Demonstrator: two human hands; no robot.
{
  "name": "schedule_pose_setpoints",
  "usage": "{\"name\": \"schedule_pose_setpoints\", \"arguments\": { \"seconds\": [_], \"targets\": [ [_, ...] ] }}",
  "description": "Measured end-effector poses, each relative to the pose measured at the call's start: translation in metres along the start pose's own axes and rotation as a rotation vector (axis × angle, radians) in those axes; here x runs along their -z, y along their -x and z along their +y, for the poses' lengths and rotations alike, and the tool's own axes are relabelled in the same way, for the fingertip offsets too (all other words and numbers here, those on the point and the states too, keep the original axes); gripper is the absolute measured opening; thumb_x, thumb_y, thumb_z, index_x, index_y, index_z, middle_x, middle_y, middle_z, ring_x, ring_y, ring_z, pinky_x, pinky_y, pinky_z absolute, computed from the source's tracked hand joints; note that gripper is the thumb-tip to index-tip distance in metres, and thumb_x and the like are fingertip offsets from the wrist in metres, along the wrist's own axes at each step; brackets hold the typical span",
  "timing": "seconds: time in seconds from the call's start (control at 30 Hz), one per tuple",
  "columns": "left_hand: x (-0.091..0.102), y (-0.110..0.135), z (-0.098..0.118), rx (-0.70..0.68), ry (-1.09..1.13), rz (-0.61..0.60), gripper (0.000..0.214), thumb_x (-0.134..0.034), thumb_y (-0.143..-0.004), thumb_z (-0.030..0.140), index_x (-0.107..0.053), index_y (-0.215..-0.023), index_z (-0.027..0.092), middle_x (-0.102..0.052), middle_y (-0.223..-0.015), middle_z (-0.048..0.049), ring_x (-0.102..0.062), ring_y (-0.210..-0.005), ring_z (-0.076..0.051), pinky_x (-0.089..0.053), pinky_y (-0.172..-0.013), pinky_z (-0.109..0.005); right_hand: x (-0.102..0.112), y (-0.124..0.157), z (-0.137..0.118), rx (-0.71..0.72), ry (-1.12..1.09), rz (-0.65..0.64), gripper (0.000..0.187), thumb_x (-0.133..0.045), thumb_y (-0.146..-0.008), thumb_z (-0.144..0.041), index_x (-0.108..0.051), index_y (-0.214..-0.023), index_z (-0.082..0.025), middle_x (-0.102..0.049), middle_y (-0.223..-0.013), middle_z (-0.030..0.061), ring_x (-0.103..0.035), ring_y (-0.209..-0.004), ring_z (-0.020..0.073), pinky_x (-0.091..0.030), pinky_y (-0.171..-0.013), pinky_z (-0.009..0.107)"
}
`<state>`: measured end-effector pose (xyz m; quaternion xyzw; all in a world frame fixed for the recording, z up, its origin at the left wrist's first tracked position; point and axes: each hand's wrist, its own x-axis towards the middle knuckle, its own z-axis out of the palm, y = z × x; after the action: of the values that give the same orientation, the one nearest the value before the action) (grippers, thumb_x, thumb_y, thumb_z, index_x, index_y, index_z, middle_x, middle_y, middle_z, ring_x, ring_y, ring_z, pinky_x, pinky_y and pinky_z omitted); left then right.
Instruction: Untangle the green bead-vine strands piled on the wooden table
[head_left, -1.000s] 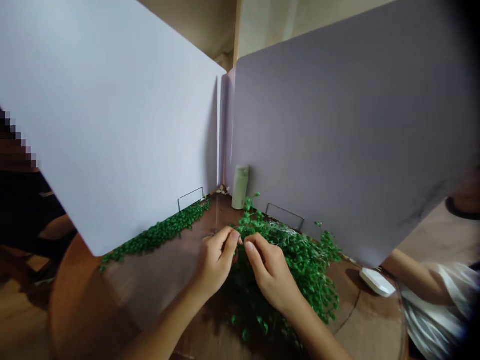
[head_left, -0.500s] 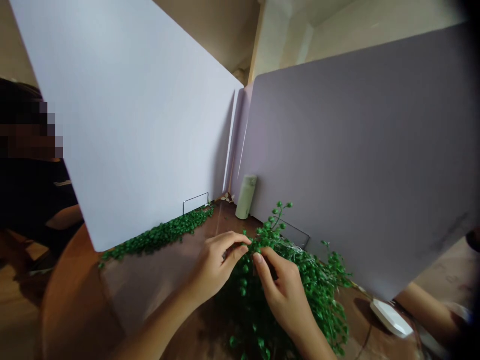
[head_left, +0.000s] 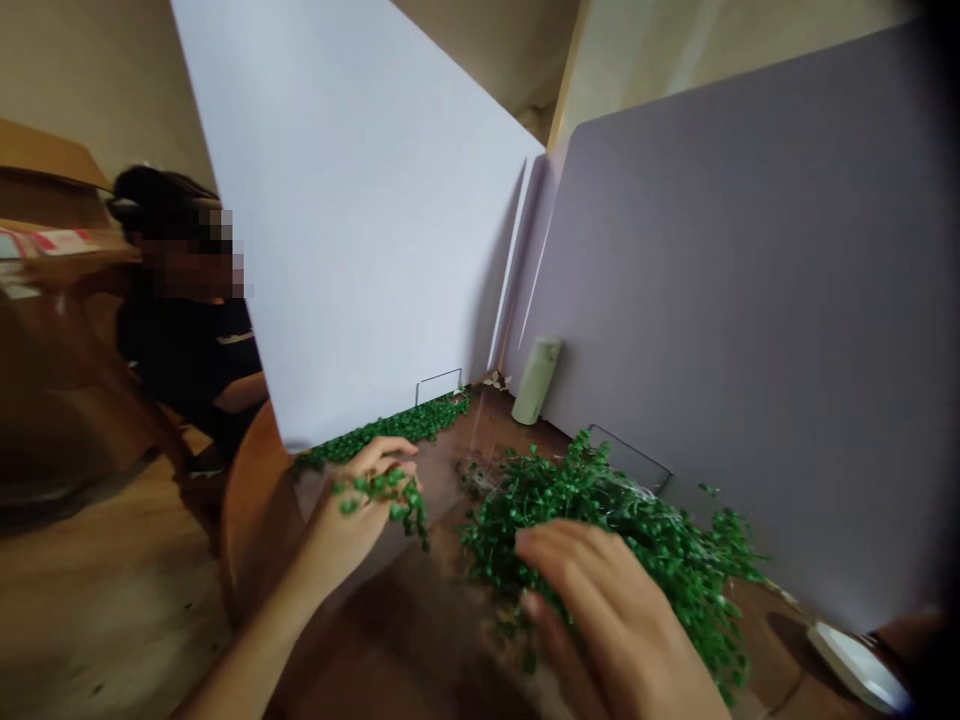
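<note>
My left hand (head_left: 367, 500) is over the table's left part, fingers curled, with a green sprig (head_left: 397, 492) of bead-like leaves hanging across it. The fingers' grip on the stem is partly hidden. My right hand (head_left: 611, 610) is at the near side of a big tangled heap of green sprigs (head_left: 577, 500). Its thumb is apart from the fingers and the hand is somewhat blurred. Along the foot of the left white panel lies a long strip of small loose green pieces (head_left: 431, 420), just beyond my left hand.
Two tall panels, a white one (head_left: 360, 200) and a greyer one (head_left: 742, 300), stand on the round wooden table (head_left: 244, 500). A pale green bottle (head_left: 536, 380) stands near their corner. A white device (head_left: 859, 665) lies at right. A person (head_left: 187, 340) sits behind the left panel.
My hands have come apart. The left has moved left with a sprig towards the strip of green pieces; the right has come nearer and opened. The view has turned left.
</note>
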<state>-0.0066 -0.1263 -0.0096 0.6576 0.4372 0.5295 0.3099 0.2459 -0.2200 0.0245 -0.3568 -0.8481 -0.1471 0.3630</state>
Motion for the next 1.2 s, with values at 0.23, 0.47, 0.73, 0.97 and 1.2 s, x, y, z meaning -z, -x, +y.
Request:
{"name": "schedule_pose_setpoints", "arguments": {
  "seconds": [0.23, 0.47, 0.73, 0.97, 1.2],
  "targets": [
    [0.026, 0.044, -0.067, 0.23, -0.127, -0.023, 0.034, -0.055, -0.089, 0.05, -0.06, -0.097, 0.017, -0.07, -0.082, -0.0059, -0.068, -0.074, -0.02, -0.05, -0.064, -0.027, -0.037, 0.038, -0.018, -0.071, 0.468, -0.16, 0.04, -0.054, -0.097, -0.038, -0.065, -0.133, -0.026, -0.054, -0.151, 0.0109, -0.048, -0.134, 0.0512, -0.038, -0.098, 0.074],
    [0.025, 0.051, -0.073, 0.202, -0.233, -0.081, 0.032, -0.049, -0.094, 0.05, -0.062, -0.099, 0.022, -0.069, -0.077, -0.0007, -0.065, -0.069, -0.018, -0.046, -0.064, -0.026, -0.044, 0.048, 0.04, -0.283, 0.69, -0.486, 0.061, -0.063, -0.097, -0.035, -0.044, -0.154, -0.031, -0.055, -0.15, 0.0145, -0.051, -0.133, 0.0447, -0.051, -0.093, 0.062],
    [0.027, 0.053, -0.07, 0.147, -0.24, -0.093, 0.03, -0.046, -0.097, 0.046, -0.062, -0.097, 0.021, -0.07, -0.077, -0.0009, -0.068, -0.075, -0.019, -0.044, -0.071, -0.027, -0.063, -0.001, 0.037, -0.444, 0.761, -0.587, 0.052, -0.059, -0.098, -0.042, -0.053, -0.148, -0.028, -0.061, -0.138, 0.02, -0.064, -0.104, 0.038, -0.054, -0.072, 0.048],
    [0.027, 0.053, -0.062, 0.093, -0.245, -0.143, 0.026, -0.046, -0.099, 0.04, -0.062, -0.093, 0.02, -0.07, -0.074, 0.0002, -0.067, -0.069, -0.018, -0.041, -0.065, -0.025, -0.045, -0.017, 0.05, -0.402, 0.783, -0.437, 0.041, -0.054, -0.101, -0.035, -0.06, -0.138, -0.019, -0.061, -0.136, 0.0235, -0.058, -0.12, 0.0432, -0.052, -0.085, 0.055],
    [0.016, 0.081, -0.043, -0.015, -0.365, -0.253, 0.017, -0.063, -0.094, 0.035, -0.067, -0.083, 0.021, -0.068, -0.076, -0.0014, -0.064, -0.077, -0.02, -0.042, -0.073, -0.028, -0.039, 0.014, -0.06, -0.207, -0.109, -0.165, 0.018, -0.049, -0.102, -0.02, -0.066, -0.107, -0.022, -0.068, -0.108, 0.0109, -0.066, -0.097, 0.0208, -0.056, -0.082, 0.031]
  ]
}}
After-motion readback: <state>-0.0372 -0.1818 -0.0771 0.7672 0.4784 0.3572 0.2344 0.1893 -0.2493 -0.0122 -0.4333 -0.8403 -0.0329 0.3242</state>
